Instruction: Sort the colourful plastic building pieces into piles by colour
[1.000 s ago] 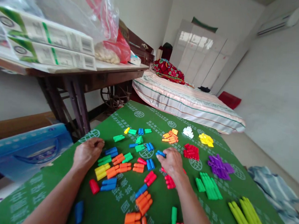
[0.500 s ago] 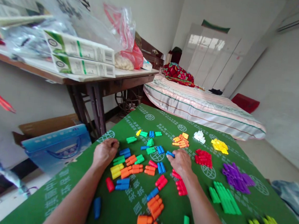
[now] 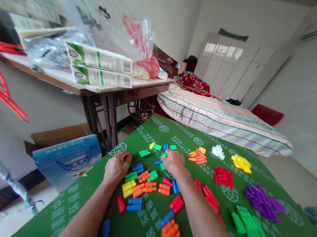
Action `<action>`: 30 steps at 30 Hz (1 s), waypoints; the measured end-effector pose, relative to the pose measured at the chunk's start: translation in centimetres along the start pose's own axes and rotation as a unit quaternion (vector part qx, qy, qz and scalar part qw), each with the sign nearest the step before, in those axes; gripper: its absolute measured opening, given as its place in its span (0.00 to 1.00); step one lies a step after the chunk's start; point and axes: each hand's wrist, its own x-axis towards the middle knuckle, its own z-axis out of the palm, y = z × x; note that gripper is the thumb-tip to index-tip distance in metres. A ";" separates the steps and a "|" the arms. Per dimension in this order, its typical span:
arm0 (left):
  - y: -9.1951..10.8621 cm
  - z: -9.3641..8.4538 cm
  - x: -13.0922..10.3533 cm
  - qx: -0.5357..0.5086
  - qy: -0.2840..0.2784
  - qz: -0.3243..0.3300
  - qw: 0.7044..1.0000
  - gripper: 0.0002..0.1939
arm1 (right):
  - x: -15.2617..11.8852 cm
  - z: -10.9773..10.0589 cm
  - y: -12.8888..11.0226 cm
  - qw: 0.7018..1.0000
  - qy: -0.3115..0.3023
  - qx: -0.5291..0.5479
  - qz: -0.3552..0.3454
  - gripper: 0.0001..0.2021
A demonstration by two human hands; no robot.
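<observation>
My left hand (image 3: 118,167) rests on the green board (image 3: 89,200) at the left of the loose pieces, its fingers curled closed; what they hold, if anything, is hidden. Just right of it lie blue pieces (image 3: 137,167) and green pieces (image 3: 131,176). My right hand (image 3: 174,161) reaches over the middle of the board with fingers pinched at a green piece (image 3: 162,166); the fingertips are partly hidden. A blue piece (image 3: 158,162) lies beside them. Orange (image 3: 150,187), yellow (image 3: 128,189) and red pieces (image 3: 120,204) are scattered nearer to me.
Sorted piles of orange (image 3: 198,155), white (image 3: 218,152), yellow (image 3: 241,163), red (image 3: 224,177), purple (image 3: 264,203) and green pieces (image 3: 251,226) lie on the right. A cluttered table (image 3: 95,89) stands at the back left, a bed (image 3: 223,119) behind the board.
My right hand has moved left from the blue piece to the green pieces near the board's middle. My left hand stays beside the same pieces. The view has shifted slightly.
</observation>
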 end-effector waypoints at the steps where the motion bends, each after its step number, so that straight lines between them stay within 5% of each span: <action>1: 0.1 -0.1 0.0 -0.001 -0.003 -0.002 1.000 0.16 | 0.6 0.2 -0.6 1.000 -0.007 0.000 0.004 0.12; 6: 0.5 -0.5 0.1 0.007 -0.004 -0.010 1.000 0.15 | 2.0 1.0 -1.6 0.999 -0.025 0.008 0.026 0.12; 17: -0.1 0.3 1.0 0.015 0.014 -0.002 1.000 0.14 | 1.6 0.7 0.5 0.998 -0.012 0.063 0.011 0.13; 30: 1.0 -1.0 0.5 0.043 -0.041 -0.025 0.998 0.17 | 3.5 2.6 5.1 0.944 0.054 0.321 0.047 0.16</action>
